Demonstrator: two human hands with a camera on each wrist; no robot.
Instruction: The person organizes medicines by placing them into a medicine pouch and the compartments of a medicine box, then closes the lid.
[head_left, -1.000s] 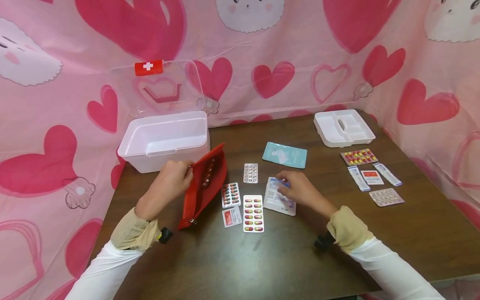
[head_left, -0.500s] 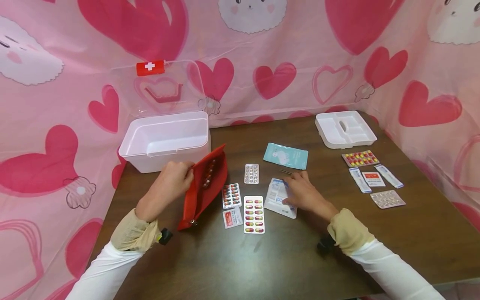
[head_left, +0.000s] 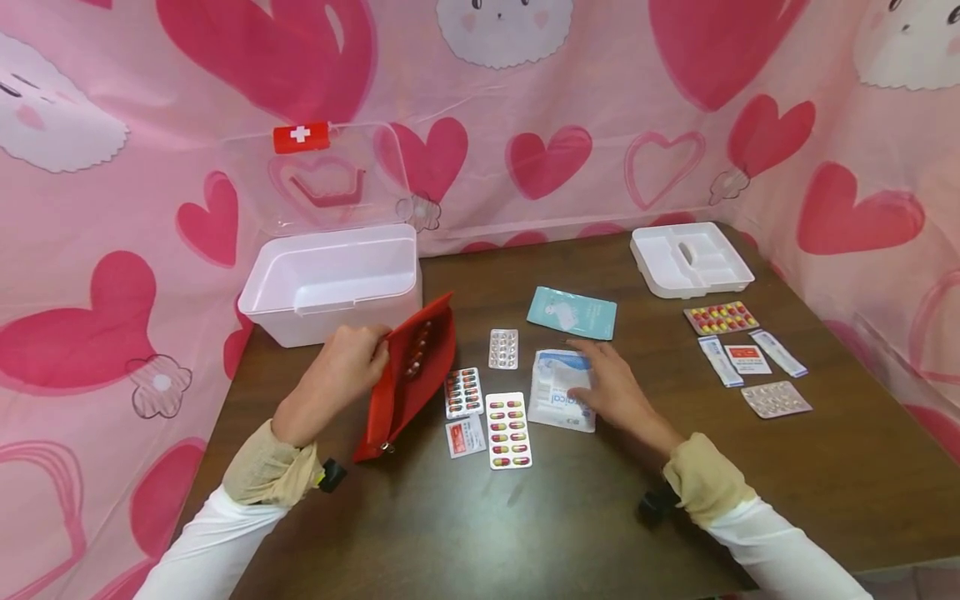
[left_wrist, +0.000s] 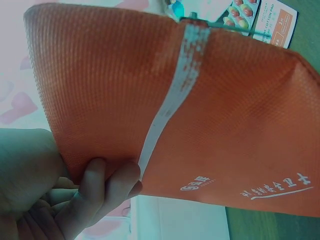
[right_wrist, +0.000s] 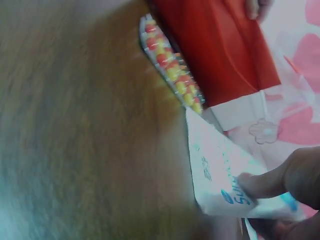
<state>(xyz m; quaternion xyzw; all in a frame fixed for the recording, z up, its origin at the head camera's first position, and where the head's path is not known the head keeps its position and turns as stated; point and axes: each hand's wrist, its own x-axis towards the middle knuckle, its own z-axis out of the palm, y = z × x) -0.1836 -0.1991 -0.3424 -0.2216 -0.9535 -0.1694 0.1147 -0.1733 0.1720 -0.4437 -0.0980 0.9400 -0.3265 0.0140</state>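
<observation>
My left hand (head_left: 341,371) pinches the upper edge of a red zippered pouch (head_left: 420,379), tilted with its mouth gaping. Inside the mouth a blister pack (head_left: 417,350) shows in part. White printing runs along the pouch (left_wrist: 225,115) in the left wrist view. With thumb on top and fingers at the far edge, my right hand (head_left: 618,387) pinches a white and blue packet (head_left: 555,396) with "Surgical" lettering. In the right wrist view the thumb (right_wrist: 265,182) lies on the packet (right_wrist: 215,170), whose near end looks raised. The fingers underneath are partly hidden.
Between the hands lie several blister packs (head_left: 508,429) and a small sachet (head_left: 467,436). A teal packet (head_left: 572,313) lies behind. A white box (head_left: 330,317) with its clear lid raised stands back left. A divided tray (head_left: 693,258) and more medical packs (head_left: 722,317) are at right.
The right hand's fingers have shifted to the packet's far right edge, and the packet has turned slightly. The left hand and pouch have stayed almost still.
</observation>
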